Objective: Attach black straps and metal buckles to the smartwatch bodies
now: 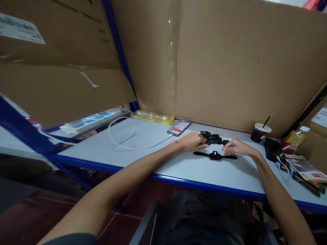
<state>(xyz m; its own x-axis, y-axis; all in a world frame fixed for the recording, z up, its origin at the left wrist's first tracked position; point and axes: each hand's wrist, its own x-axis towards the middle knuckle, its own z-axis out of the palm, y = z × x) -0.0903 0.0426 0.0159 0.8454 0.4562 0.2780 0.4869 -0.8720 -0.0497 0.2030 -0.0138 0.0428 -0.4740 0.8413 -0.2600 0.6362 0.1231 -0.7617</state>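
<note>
A black spokeshave [215, 155] with two side handles and a bright fitting at its middle lies flat near the table's front. Behind it sits a cluster of similar black tools [214, 139], overlapping one another. My left hand [192, 141] rests at the left end of that cluster, fingers bent inward against it; what they hold is hidden. My right hand [236, 148] is closed in a pinch just above the spokeshave's right handle. Whatever its fingertips hold is too small to name. A small black part [226, 142] shows beside those fingertips.
A phone [178, 128] on a white cable [143, 148] lies behind my left hand, near a yellow-edged clear package [153, 117]. To the right stand a drink cup [261, 132], a bottle [295, 139] and a black tray [272, 149]. Cardboard [217, 68] walls the back.
</note>
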